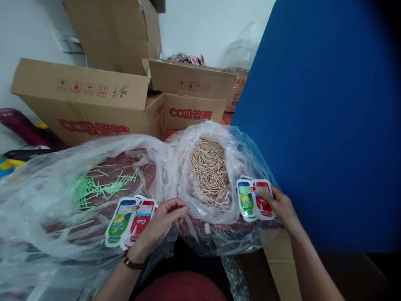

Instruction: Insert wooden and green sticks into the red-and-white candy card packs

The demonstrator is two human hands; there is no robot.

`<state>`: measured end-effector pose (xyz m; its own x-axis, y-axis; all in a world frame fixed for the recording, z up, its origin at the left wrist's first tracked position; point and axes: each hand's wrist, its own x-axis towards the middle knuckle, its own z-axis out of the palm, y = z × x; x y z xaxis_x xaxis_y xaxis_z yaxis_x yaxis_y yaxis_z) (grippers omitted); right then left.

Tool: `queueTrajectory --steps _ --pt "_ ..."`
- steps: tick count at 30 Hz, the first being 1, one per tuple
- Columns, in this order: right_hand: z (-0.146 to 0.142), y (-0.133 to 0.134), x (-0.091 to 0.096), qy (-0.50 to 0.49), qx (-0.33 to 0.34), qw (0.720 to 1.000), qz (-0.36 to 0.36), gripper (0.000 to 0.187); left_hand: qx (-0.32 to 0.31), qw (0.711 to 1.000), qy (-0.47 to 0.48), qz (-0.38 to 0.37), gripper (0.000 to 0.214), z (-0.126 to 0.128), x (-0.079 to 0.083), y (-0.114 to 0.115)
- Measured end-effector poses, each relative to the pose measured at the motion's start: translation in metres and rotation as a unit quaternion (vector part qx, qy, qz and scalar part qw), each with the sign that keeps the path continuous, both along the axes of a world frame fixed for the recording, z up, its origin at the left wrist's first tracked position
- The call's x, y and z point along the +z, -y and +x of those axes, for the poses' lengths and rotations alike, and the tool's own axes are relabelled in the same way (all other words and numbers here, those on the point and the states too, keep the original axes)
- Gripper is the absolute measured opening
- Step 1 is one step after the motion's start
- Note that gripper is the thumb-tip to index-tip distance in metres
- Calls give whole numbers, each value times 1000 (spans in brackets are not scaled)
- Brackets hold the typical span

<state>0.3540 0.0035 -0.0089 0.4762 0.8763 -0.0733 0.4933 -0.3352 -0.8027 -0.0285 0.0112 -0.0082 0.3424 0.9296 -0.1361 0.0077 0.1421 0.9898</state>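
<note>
My right hand (283,209) grips the right edge of a green-and-red, bottle-shaped drink pouch (246,197), which lies with another beneath it at the right end of the table. My left hand (169,215) is in front of the clear bag of brown sticks (209,171). Its thumb and fingertips are drawn together, and whatever is between them is too small to make out. Under my left wrist, a second pile of the same pouches (118,225) rests on clear plastic, partly covered by the hand. Thin green sticks (103,184) lie loose in the open bag on the left.
Open cardboard boxes (103,100) with red lettering stand along the back. A large blue panel (328,125) rises on the right beside the table. Crumpled clear plastic (28,217) spreads over the left side, near a dark red object (21,125).
</note>
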Motion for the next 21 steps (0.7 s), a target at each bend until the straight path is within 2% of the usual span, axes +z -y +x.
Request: queueTrajectory --steps 1,3,5,7,9,10,12,13,15,17,19,21 --pt "5 0 -6 99 -1 995 -11 46 15 1000 -7 10 17 -5 -1 0" --pt "10 3 -18 262 -3 965 -11 50 72 996 -36 45 17 -22 -5 0" --pt "10 7 -24 357 -21 933 28 54 160 979 -92 82 18 -50 -11 -2" --pt "4 7 -25 394 -39 916 60 54 240 942 -196 125 21 -89 -16 -5" --pt "-14 0 -19 394 -34 912 110 45 293 865 -367 178 24 -131 -21 -7" --pt "-29 -6 -14 375 -7 917 138 38 313 839 -408 179 24 -150 -23 -7" --pt "-71 -21 -4 310 88 924 206 31 337 800 -464 178 20 -181 -26 -8" --pt "-96 -29 1 277 151 916 247 27 341 787 -483 175 19 -191 -27 -9" --pt "-146 -47 9 209 288 894 271 21 338 771 -511 172 16 -201 -30 -8" --pt "-186 -65 12 177 366 881 241 20 332 765 -524 173 16 -200 -32 -6" --pt "-210 -82 12 176 403 876 196 20 331 752 -541 179 18 -192 -32 0" --pt "-220 -93 12 184 415 874 174 21 330 712 -591 189 23 -182 -31 6"
